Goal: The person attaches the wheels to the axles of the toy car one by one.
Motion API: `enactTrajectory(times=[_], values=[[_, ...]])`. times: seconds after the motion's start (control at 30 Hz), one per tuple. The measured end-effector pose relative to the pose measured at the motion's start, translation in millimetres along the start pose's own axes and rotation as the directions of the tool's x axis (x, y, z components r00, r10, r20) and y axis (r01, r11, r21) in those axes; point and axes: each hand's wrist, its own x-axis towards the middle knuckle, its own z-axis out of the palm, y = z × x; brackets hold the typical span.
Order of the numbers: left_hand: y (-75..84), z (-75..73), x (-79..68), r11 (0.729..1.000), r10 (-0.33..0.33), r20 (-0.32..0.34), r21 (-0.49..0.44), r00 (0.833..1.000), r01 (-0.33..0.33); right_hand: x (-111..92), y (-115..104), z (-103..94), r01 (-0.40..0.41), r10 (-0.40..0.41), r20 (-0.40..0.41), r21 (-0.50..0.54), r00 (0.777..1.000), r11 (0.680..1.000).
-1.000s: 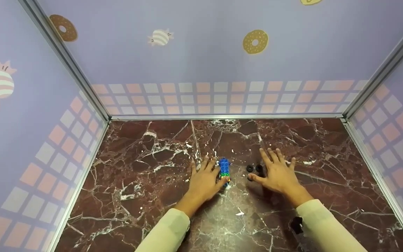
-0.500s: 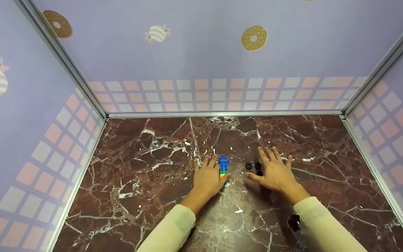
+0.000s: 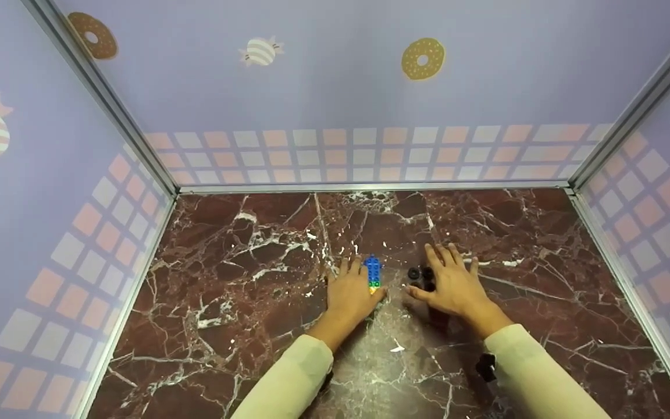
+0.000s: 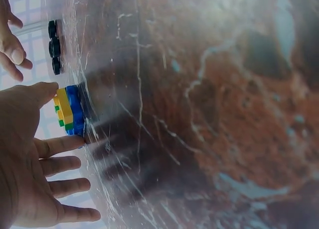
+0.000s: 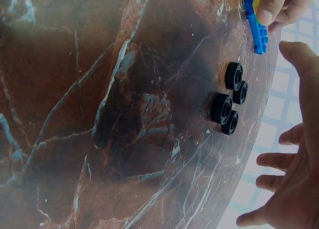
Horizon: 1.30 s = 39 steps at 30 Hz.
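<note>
A toy-brick piece [image 3: 373, 271] lies lengthwise on the marble-patterned table, blue with green and yellow bricks at its near end. My left hand [image 3: 349, 298] is beside it, fingers straight and spread. In the left wrist view, the thumb reaches the yellow brick [image 4: 63, 103] and the forefinger lies by the blue end; contact is hard to tell. Several black toy wheels [image 5: 225, 108] stand close together, right of the brick piece. Around their right side my right hand [image 3: 456, 288] is spread, fingers straight and holding nothing. In the right wrist view its thumb and fingers are apart from the wheels.
Lilac walls [image 3: 335, 87] with metal edging [image 3: 370, 187] enclose the back and both sides of the table [image 3: 242, 326]. A dark shape [image 3: 486, 366] shows below the right sleeve; what it is I cannot tell.
My left hand has slid slightly right, closer around the brick piece, its thumb by the near end. The right hand has shifted slightly left toward the wheels. The head view has tilted a little.
</note>
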Motion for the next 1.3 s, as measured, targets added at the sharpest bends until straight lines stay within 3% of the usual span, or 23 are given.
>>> enactTrajectory(times=[0.43,0.8,0.93,1.07,1.3], values=[[-1.8,2.1,2.4,1.0,0.008,-0.029,-0.025,1.0,-0.009,0.7,3.1,3.3,0.103,-0.102,-0.043,0.015,0.994,0.995],[-4.0,2.1,-0.1,0.997,0.028,-0.147,-0.07,0.989,-0.039,-0.1,2.5,3.4,0.097,-0.096,-0.028,0.04,0.995,0.994],[-5.7,2.2,0.8,0.984,0.029,-0.197,-0.164,0.98,-0.062,-1.3,2.5,3.4,0.094,-0.093,-0.029,0.037,0.995,0.995],[-8.2,1.0,1.3,0.93,-0.01,-0.195,-0.363,0.981,-0.063,-1.7,3.9,4.1,0.095,-0.094,-0.031,0.04,0.995,0.995],[-12.5,0.0,0.7,0.775,-0.059,-0.183,-0.628,0.981,-0.07,-2.6,7.3,4.5,0.094,-0.093,-0.027,0.026,0.995,0.995]])
